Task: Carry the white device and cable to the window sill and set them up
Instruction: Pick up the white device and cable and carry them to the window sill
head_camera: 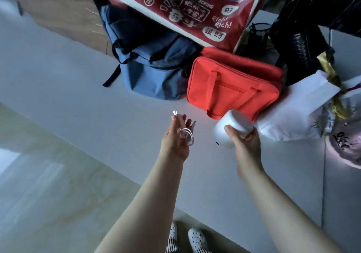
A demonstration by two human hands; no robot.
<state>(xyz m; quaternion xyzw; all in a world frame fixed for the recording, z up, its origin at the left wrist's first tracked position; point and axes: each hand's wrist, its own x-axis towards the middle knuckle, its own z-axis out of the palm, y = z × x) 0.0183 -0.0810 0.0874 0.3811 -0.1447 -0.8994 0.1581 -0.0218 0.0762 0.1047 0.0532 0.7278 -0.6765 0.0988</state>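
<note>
The wide white window sill (82, 100) runs across the view ahead of me, its near edge above my feet. At its far side stand a large red printed bag (187, 8), a blue backpack (152, 65), a red zip case (234, 84) and a white paper bag (298, 114); bare sill lies between these and my hands. My right hand (246, 145) is closed on the white device (232, 127), a short cylinder; thumb on its near side, fingers (249, 136) wrapped round the far side. The device is tilted, its long axis leaning up and away toward the red zip case, one flat end facing that way. It hangs above the sill, not resting on it. My left hand (176, 137) is palm up and loosely curled, holding the coiled white cable (187, 135); one plug end stands up past the fingertips. Both items are over the sill, the device just right of the cable. Judgement: the carry is near done; the bare patch directly below both hands suits placement. The device needs turning upright, flat end down, before release. The right hand is nearer that spot.
</note>
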